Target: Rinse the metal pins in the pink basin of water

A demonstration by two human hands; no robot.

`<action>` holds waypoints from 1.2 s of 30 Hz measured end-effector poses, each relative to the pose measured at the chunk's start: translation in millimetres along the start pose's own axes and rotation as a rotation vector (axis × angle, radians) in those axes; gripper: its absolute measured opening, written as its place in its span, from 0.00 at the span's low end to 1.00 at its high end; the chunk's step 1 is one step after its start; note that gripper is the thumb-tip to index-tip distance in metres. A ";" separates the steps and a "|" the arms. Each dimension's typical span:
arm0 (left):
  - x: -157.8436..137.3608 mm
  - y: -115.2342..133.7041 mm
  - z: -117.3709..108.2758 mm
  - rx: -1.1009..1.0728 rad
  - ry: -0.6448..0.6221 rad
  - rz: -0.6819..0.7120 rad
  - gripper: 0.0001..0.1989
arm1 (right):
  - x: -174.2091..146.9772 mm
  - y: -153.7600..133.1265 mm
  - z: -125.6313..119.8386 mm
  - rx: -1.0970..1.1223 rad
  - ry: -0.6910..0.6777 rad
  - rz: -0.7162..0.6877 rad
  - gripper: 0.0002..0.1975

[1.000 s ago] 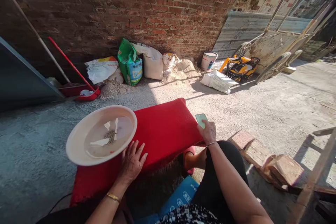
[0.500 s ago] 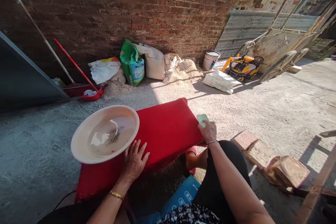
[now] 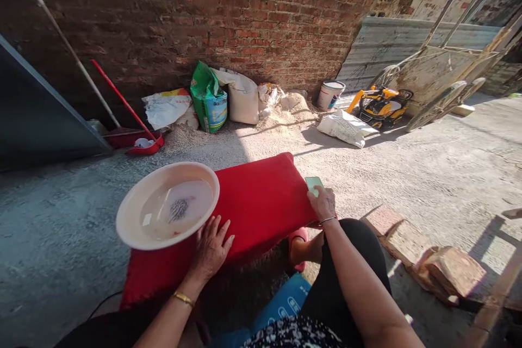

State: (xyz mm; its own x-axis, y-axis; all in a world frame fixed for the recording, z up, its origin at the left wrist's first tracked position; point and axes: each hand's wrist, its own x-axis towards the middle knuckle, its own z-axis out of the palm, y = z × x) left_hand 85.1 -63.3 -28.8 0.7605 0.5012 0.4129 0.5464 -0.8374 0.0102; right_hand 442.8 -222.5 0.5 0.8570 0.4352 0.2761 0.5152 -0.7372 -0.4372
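Observation:
My left hand [image 3: 212, 248] lies flat on the red cloth [image 3: 261, 190] covering a low table, fingers spread, its fingertips close beside the basin's rim. That wide pale basin [image 3: 136, 239] stands on the left end of the cloth and holds clear water. In the water is a dark, finely streaked cluster [image 3: 178, 209] whose kind I cannot make out, with a small red speck near it. At the table's right end, my right hand [image 3: 324, 204] is closed around a pale green smartphone [image 3: 314, 184], which juts out past the thumb.
Filled sacks [image 3: 242, 100], a white bucket [image 3: 329, 95] and a yellow toy excavator [image 3: 383, 106] stand along the brick wall [image 3: 244, 27]. A red dustpan [image 3: 149, 147] is at the left. Bricks [image 3: 411, 242] lie on the ground to my right, near a wooden cart [image 3: 440, 98].
The view has shifted slightly, so the scene sits a little to the right. Reflections on the water have changed. Both hands keep their places.

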 end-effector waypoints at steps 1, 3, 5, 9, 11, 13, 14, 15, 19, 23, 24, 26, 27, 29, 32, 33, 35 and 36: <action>0.2 0.2 0.1 -0.003 -0.001 -0.004 0.21 | -2.7 0.2 2.6 0.027 -0.008 -0.062 0.18; 0.5 0.3 0.3 -0.008 -0.005 -0.008 0.21 | -10.8 -3.8 10.0 0.090 -0.068 -0.230 0.17; 0.4 0.3 0.4 -0.009 -0.012 -0.010 0.21 | -18.3 -8.3 17.1 0.133 -0.121 -0.366 0.16; -0.1 0.8 0.1 -0.012 -0.019 -0.010 0.21 | -16.4 3.0 18.2 0.105 -0.055 -0.300 0.16; -0.3 1.1 -0.1 -0.015 -0.022 -0.009 0.21 | -8.2 15.9 14.3 0.073 0.032 -0.138 0.18; -0.4 1.3 -0.2 -0.012 -0.025 -0.008 0.21 | -0.5 24.1 12.7 0.069 0.082 -0.026 0.19; -0.5 1.2 -0.2 -0.010 -0.026 -0.008 0.21 | 2.1 24.3 13.9 0.080 0.087 -0.006 0.19; -0.6 1.2 -0.1 -0.007 -0.027 -0.007 0.21 | 3.6 21.7 16.4 0.098 0.080 -0.013 0.19; -0.5 1.4 -0.5 0.001 -0.027 -0.010 0.21 | 2.1 -8.1 33.5 0.194 0.013 -0.177 0.20; 0.1 2.4 -2.2 0.006 -0.031 -0.017 0.21 | 2.2 -27.8 39.8 0.157 -0.058 -0.202 0.19; 0.3 2.8 -2.7 0.004 -0.034 -0.018 0.21 | 3.8 -26.5 37.9 0.136 -0.060 -0.171 0.19; 0.6 3.6 -3.5 -0.004 -0.039 -0.019 0.21 | 8.3 -18.4 30.9 0.102 -0.034 -0.097 0.19; 0.8 4.0 -3.8 -0.008 -0.041 -0.020 0.21 | 10.2 -13.5 26.6 0.087 -0.013 -0.059 0.19; 1.0 4.6 -4.1 -0.013 -0.045 -0.023 0.21 | 10.8 -7.1 19.4 0.065 0.033 -0.010 0.19; 0.6 5.0 -3.6 -0.013 -0.048 -0.027 0.21 | -6.3 -17.0 18.5 0.132 0.035 -0.184 0.18; 0.3 5.0 -3.3 -0.015 -0.048 -0.027 0.21 | -17.5 -25.4 21.3 0.176 0.008 -0.308 0.17; -0.3 5.0 -3.1 -0.023 -0.047 -0.030 0.21 | -44.4 -45.4 29.4 0.253 -0.068 -0.567 0.16; -0.6 5.0 -3.2 -0.028 -0.047 -0.033 0.21 | -57.2 -54.8 33.7 0.276 -0.100 -0.667 0.16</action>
State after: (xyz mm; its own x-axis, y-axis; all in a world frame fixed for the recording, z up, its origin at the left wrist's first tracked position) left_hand 86.3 -68.4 -26.1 0.7580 0.5381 0.3687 0.5622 -0.8255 0.0489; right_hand 366.0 -189.7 -20.1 0.3499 0.8011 0.4856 0.9015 -0.1469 -0.4072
